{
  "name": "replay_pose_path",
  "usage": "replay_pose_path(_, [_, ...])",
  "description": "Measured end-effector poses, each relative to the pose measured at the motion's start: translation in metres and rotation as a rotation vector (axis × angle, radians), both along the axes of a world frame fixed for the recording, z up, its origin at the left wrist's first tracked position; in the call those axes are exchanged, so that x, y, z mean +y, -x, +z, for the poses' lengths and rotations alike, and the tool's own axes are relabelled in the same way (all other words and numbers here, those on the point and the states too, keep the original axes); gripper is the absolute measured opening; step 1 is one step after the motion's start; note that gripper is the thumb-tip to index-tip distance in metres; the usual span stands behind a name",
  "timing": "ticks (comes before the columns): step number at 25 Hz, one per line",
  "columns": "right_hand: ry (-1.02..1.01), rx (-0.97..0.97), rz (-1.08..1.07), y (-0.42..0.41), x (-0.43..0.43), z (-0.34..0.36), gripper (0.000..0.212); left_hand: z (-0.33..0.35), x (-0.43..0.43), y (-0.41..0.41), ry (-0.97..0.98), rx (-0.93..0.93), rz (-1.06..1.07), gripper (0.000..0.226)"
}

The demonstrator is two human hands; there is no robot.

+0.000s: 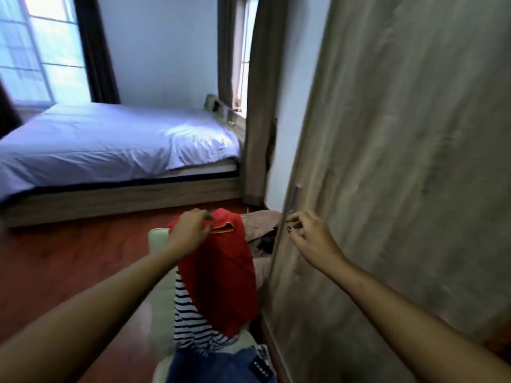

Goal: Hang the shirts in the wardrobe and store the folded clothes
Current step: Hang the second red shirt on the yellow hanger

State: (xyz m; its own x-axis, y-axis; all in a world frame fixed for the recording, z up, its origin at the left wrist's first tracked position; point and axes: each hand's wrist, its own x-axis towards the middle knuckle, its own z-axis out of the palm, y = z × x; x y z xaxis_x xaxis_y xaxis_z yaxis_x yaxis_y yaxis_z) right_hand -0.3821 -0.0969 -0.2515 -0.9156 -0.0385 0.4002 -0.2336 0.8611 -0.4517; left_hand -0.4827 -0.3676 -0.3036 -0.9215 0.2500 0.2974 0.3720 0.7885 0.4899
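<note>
**Head view: red shirt held up beside the wardrobe door**

Head camera looks down on a red shirt (221,272) hanging with its long axis near vertical, collar uppermost and hem pointing down toward the floor. The left hand (189,230) is closed on the collar area, fingers curled over the fabric. Beneath and partly behind the shirt lies a black-and-white striped garment (190,319), and below that a dark blue garment (221,366), both resting on a pale white seat or container (159,313) whose exact form I cannot tell. Just right of the shirt stands the wooden wardrobe door (401,189), its edge turned toward the camera. The right hand (309,233) pinches at that edge, fingers narrow, just under the door's slim handle (294,197). More clothes (260,225), beige and dark, show past the door edge. A bed (110,145) stands well apart on the reddish wooden floor (69,258).
</note>
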Motion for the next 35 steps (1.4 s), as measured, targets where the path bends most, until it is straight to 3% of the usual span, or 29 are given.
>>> replay_pose_path(4, [0.103,-0.199,0.033,0.113,-0.082,-0.041,0.016,-0.052,-0.098,0.083,0.059,-0.277,0.368,0.031])
replay_pose_path(8, [0.141,-0.311,-0.105,0.175,-0.126,-0.079,0.035,-0.071,-0.111,0.114,-0.024,-0.606,0.41,0.064])
replay_pose_path(9, [0.152,-0.335,-0.136,0.183,-0.131,-0.087,0.034,-0.074,-0.11,0.12,-0.081,-0.653,0.412,0.068])
replay_pose_path(11, [0.155,-0.346,-0.172,0.189,-0.135,-0.094,0.007,-0.081,-0.108,0.137,-0.185,-0.71,0.412,0.072])
replay_pose_path(12, [0.156,-0.338,-0.179,0.192,-0.134,-0.095,0.02,-0.084,-0.108,0.144,-0.225,-0.732,0.401,0.072])
replay_pose_path(14, [0.202,-0.343,-0.137,0.193,-0.13,-0.094,0.039,-0.088,-0.107,0.156,-0.276,-0.747,0.395,0.066])
replay_pose_path(17, [0.353,-0.331,-0.012,0.186,-0.128,-0.086,0.025,-0.081,-0.096,0.165,-0.391,-0.687,0.432,0.025])
replay_pose_path(19, [0.524,-0.331,0.081,0.175,-0.129,-0.075,0.017,-0.071,-0.086,0.161,-0.531,-0.572,0.419,0.023])
replay_pose_path(23, [1.096,-0.51,0.141,0.142,-0.126,-0.061,0.025,-0.044,-0.065,0.124,-1.14,-0.478,0.083,0.022])
replay_pose_path(25, [1.222,-0.57,0.138,0.123,-0.118,-0.061,0.024,-0.026,-0.049,0.1,-1.387,-0.503,-0.039,0.023])
replay_pose_path(27, [1.299,-0.617,0.12,0.101,-0.106,-0.059,0.018,-0.006,-0.03,0.077,-1.505,-0.547,-0.217,0.013])
replay_pose_path(29, [1.363,-0.638,0.124,0.079,-0.092,-0.051,0.01,0.019,-0.008,0.047,-1.518,-0.599,-0.41,0.012])
replay_pose_path(31, [1.435,-0.609,0.166,0.06,-0.076,-0.037,0.037,0.048,0.014,0.012,-1.429,-0.612,-0.54,0.015])
replay_pose_path(33, [1.533,-0.501,0.2,0.032,-0.054,-0.017,0.04,0.075,0.04,-0.032,-1.236,-0.565,-0.698,0.017])
replay_pose_path(35, [1.552,-0.385,0.23,-0.009,-0.03,0.004,0.028,0.097,0.066,-0.079,-0.966,-0.467,-0.863,0.017])
